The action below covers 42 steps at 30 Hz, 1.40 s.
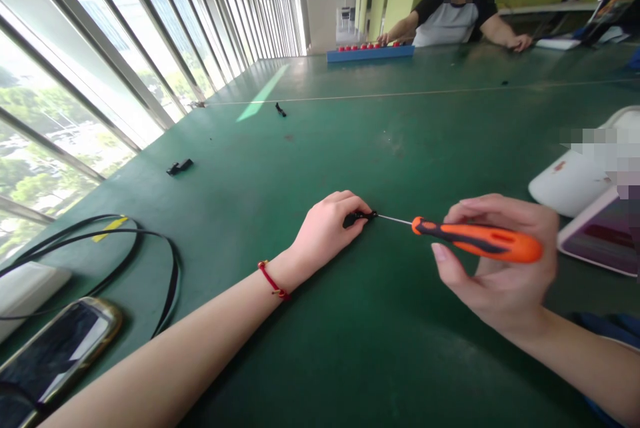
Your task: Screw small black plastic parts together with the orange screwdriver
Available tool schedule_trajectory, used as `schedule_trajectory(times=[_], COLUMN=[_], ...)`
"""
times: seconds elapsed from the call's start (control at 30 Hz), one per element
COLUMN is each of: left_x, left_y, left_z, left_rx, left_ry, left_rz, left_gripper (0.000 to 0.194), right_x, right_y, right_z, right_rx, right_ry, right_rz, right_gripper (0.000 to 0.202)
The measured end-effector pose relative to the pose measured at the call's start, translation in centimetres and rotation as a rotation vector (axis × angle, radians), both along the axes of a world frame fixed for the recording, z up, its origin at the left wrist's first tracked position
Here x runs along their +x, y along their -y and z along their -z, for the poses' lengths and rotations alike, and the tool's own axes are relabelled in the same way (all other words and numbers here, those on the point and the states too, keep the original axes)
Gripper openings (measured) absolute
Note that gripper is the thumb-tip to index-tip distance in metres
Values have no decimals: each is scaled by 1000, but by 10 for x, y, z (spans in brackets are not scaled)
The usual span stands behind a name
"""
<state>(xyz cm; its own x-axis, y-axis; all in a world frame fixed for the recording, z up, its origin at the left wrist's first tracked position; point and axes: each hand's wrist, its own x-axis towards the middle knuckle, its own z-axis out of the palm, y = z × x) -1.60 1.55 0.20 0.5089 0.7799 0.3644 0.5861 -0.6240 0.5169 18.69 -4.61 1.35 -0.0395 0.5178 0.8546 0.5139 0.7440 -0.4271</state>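
Note:
My left hand (333, 223), with a red cord bracelet on its wrist, is closed around a small black part (353, 219) near the middle of the green table. The fingers hide much of that part. An orange and black screwdriver (480, 240) lies in my right hand (515, 268), its handle against the fingers and palm, the thumb a little away from it. Its thin shaft points left, and the tip meets the end of the black part. Which feature of the part the tip touches is too small to tell.
Two small black pieces (180, 167) (281, 110) lie farther back on the table. At left are a phone (60, 355) and a looped black cable (175, 268). A white container (570, 181) stands right. Another person (450, 21) sits across, behind a blue rack (370, 54).

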Motion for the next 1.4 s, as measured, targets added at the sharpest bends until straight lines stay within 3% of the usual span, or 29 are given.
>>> schedule_trajectory(times=[0.17, 0.33, 0.5, 0.67, 0.83, 1.0, 1.13, 1.4], left_x=[0, 0, 0, 0, 0, 0, 0, -1], left_y=[0, 0, -1, -1, 0, -1, 0, 0], left_z=[0, 0, -1, -1, -1, -1, -1, 0], left_rx=[-12, -4, -13, -16, -19, -23, -27, -9], left_ry=[-8, -5, -11, -5, -2, -8, -7, 2], left_rz=[-2, -1, -8, -17, -15, -22, -19, -4], left_gripper=[15, 15, 15, 14, 13, 13, 13, 13], right_x=[-1, 0, -2, -5, -2, -4, -4, -8], right_y=[1, 0, 3, 1, 3, 4, 10, 10], right_z=[-3, 0, 1, 0, 0, 2, 4, -20], right_rx=[-2, -21, -74, -57, -83, -64, -134, -295], right_ry=[208, 33, 176, -46, 154, -54, -68, 25], right_rz=[-1, -14, 23, -60, -12, 37, 90, 67], right_gripper=[32, 55, 33, 48, 28, 37, 28, 9])
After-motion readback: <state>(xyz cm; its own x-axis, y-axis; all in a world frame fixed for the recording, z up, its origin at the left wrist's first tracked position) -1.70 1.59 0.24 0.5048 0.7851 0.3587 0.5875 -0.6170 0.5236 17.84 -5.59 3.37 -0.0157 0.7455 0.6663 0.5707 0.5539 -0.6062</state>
